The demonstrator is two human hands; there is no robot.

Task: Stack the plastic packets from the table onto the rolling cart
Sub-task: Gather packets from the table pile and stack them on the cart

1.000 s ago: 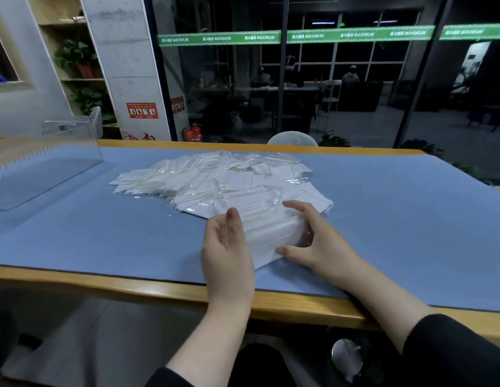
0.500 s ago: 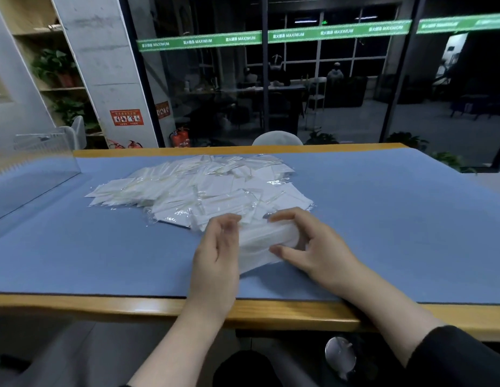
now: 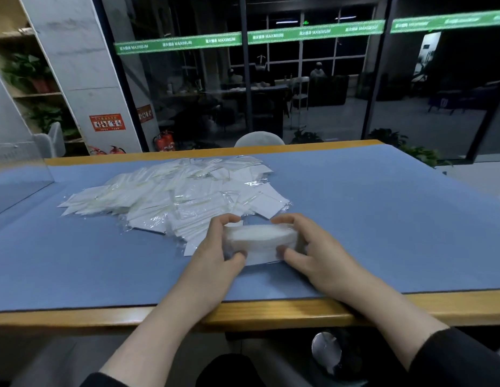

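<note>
Fingers of the left hand curled over the far edge of a bundle of packets, thumb tucked under the near edge. Fingers of the right hand curled the same way at the other end, thumb pressed against the near side. Squeezed from both ends, bundle bowed up in the middle, its underside touching the blue mat on the bench.

Just beyond the bundle, touching its far left corner: the big loose heap of packets, fanned out away from the person. No cart in sight.

Risk from here, as a guess: slick film plus that bow, so too hard a squeeze could pop the middle packets out and scatter them; too light, and the bottom ones slide free on the lift. Could also snag the heap's near edge and drag strays along.

Against half a second ago: bundle squared up, thicker, more arched, both thumbs now clamped on; before that, hands only cupped around flat packets.
</note>
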